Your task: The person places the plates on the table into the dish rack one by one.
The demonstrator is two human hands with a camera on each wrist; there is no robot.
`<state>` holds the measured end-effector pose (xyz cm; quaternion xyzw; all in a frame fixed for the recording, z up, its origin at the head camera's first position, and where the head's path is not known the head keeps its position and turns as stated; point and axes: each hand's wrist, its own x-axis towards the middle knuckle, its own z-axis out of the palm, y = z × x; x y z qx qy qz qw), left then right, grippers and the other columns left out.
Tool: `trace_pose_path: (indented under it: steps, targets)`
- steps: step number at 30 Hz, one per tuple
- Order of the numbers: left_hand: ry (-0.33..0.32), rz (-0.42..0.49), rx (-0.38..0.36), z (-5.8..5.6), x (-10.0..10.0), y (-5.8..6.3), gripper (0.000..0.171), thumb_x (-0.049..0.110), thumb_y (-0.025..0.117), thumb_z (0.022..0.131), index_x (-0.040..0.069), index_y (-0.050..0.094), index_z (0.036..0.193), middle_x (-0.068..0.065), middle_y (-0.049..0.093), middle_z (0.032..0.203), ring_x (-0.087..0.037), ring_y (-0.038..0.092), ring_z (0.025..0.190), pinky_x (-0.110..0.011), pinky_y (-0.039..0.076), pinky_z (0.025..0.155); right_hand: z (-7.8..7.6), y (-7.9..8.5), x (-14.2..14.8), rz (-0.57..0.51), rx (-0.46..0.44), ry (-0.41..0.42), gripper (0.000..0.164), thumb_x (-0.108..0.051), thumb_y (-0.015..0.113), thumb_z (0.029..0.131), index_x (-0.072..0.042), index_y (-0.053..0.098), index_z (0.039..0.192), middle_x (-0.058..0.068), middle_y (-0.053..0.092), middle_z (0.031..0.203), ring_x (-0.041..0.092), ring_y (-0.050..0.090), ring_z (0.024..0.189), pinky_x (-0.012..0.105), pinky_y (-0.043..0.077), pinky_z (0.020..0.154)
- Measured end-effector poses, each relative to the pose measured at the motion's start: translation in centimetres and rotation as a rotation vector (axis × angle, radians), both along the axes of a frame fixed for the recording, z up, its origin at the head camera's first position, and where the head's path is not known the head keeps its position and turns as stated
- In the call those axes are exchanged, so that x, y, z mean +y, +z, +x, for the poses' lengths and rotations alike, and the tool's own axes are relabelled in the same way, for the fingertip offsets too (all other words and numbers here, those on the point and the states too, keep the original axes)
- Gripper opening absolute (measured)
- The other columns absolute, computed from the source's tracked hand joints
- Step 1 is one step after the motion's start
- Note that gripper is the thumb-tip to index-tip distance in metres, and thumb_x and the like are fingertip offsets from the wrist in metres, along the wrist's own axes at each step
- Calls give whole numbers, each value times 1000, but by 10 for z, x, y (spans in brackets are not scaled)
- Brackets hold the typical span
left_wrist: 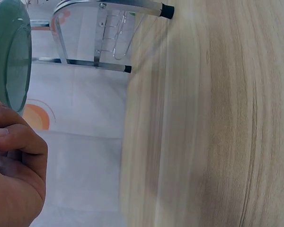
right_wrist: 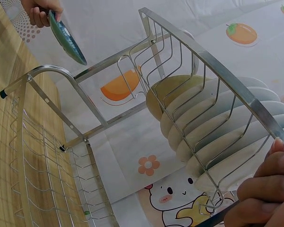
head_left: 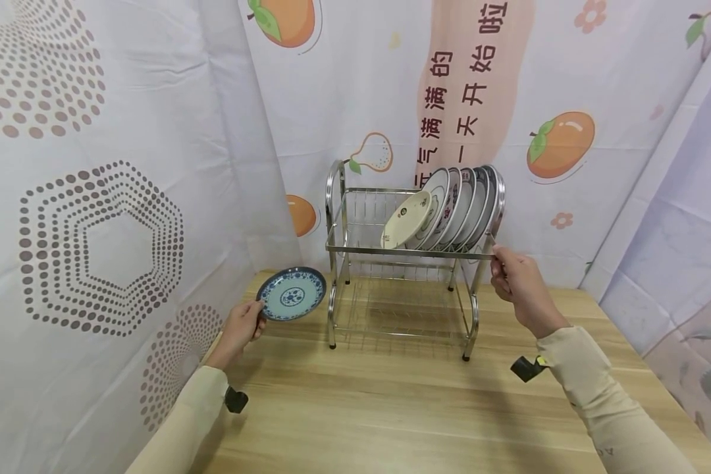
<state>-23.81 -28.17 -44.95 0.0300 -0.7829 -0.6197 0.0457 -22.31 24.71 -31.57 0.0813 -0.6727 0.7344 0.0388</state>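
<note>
My left hand (head_left: 241, 327) pinches the rim of a small blue-and-white patterned plate (head_left: 291, 293), held up above the table to the left of a two-tier steel dish rack (head_left: 355, 249). In the left wrist view the plate (left_wrist: 9, 52) shows edge-on above my curled fingers (left_wrist: 16, 156). My right hand (head_left: 517, 280) grips the rack's upper front right corner; its fingers (right_wrist: 265, 189) curl round the rail. Several plates (head_left: 450, 207) stand upright in the top tier, a cream one (head_left: 405, 219) at the front. The plate (right_wrist: 66, 35) also appears far off in the right wrist view.
The rack stands on a wooden table (head_left: 391, 408) against printed curtains (head_left: 124, 164). Its lower wire tier (head_left: 399, 313) holds nothing. The left half of the top tier (head_left: 361, 220) is bare wire. The table's right edge (head_left: 658, 382) runs near my right sleeve.
</note>
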Motion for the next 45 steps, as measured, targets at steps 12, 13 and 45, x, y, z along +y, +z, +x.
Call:
trace_pose_path:
  steps: [12, 13, 45]
  targets:
    - [-61, 19, 30, 12, 10, 7, 38, 23, 43, 111, 5, 52, 79, -3, 52, 65, -8, 44, 49, -20, 35, 45, 1, -2, 3, -15, -7, -10, 48, -32, 49, 110, -11, 52, 67, -6, 37, 48, 10, 22, 42, 37, 8, 47]
    - [-66, 22, 25, 13, 11, 7, 37, 23, 42, 111, 5, 52, 80, -3, 52, 65, -8, 44, 49, -20, 35, 45, 1, -3, 3, -14, -9, -11, 48, -32, 49, 110, -11, 52, 67, -6, 37, 48, 9, 23, 42, 37, 8, 47]
    - [-239, 58, 28, 33, 54, 16, 36, 21, 45, 110, 3, 55, 80, -5, 52, 64, -10, 44, 50, -19, 34, 45, 2, -1, -6, -59, 29, -4, 48, -32, 49, 110, -12, 53, 67, -6, 38, 49, 5, 28, 40, 36, 8, 47]
